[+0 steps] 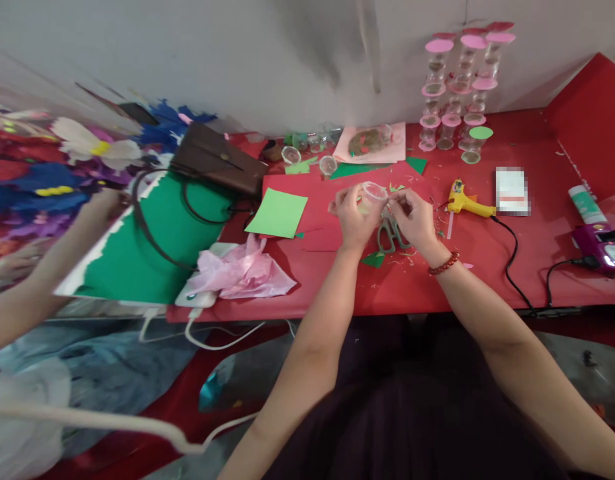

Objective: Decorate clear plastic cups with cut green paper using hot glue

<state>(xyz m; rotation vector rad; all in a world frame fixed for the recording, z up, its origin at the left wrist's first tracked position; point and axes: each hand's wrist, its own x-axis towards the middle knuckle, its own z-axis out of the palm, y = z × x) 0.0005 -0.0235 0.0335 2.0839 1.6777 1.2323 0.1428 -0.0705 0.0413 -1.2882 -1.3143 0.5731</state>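
My left hand (355,215) is closed around a small clear plastic cup (374,193), its round rim facing up and toward me. Close by on the right, my right hand (412,217) has its fingers pinched together at the cup's rim; whatever is between them is too small to make out. A pair of scissors (386,239) lies on the table beneath my hands, partly hidden by them. Green and red paper scraps surround it. To the right lies a yellow hot glue gun (468,200) with a glue stick near its tip.
Stacked clear cups with pink discs (460,83) stand at the back right. A brown bag (217,160), light green paper (277,212) and a pink plastic bag (242,270) lie leftward. A purple power socket (600,247) sits far right. Another person's arm (52,267) reaches in at left.
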